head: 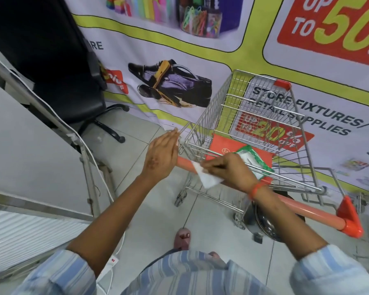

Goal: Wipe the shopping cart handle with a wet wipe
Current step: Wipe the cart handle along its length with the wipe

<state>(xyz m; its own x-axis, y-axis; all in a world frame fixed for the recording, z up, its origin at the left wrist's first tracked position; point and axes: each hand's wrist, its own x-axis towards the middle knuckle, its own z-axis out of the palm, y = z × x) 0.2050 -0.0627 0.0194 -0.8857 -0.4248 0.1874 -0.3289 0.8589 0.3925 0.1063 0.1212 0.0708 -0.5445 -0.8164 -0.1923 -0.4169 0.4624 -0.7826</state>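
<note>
the right hand [226,170] is pinched on a white, crumpled wet wipe [207,176], fingers bunched over its upper edge and pressing it onto the orange tubular plastic-coated handle bar [307,211] of the silver wire shopping cart [262,116], close to the bar's left end. the left hand [161,155] is flat, fingers pressed together and straight, held edge-on at the cart's left corner; whether it touches the wire frame or only hovers beside it cannot be told. most of the wipe hangs loose below the bar instead of lying on it, so the step would go better if the cloth were folded over the top of the tube and the fingers wrapped round it, letting it reach the underside too. the long stretch of bar running to the orange corner cap [349,218] on the right looks unwiped as yet, so a slow slide along it, with steady pressure, seems the sensible stroke. the left hand could brace the frame to stop the cart rolling on the pale tiled floor [200,211]. a green-and-white wipes packet [254,160] lies in the child-seat area just behind the right hand.
</note>
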